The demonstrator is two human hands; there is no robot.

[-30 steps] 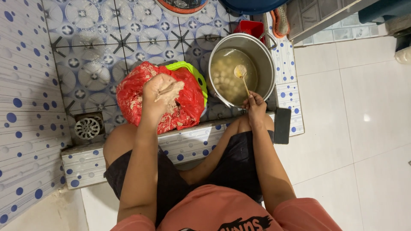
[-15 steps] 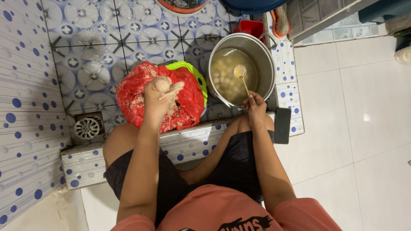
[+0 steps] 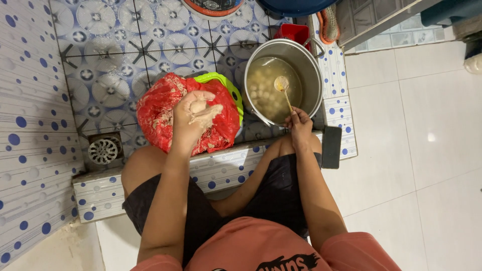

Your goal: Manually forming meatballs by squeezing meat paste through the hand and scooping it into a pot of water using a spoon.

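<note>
Left hand (image 3: 193, 116) squeezing pale paste (image 3: 197, 106), bowl (image 3: 228, 88) mostly hidden under red bag (image 3: 160, 105)

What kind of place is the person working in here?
Probably a tiled wet area of a home, used for kitchen work. The patterned floor tiles have a floor drain, and a metal pot of broth with pale balls stands on them.

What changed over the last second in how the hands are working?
The left hand squeezed tighter over the red bag, pushing a pale ball of paste up out of its fist. The right hand kept the spoon dipped in the pot; bag and pot did not move.
</note>
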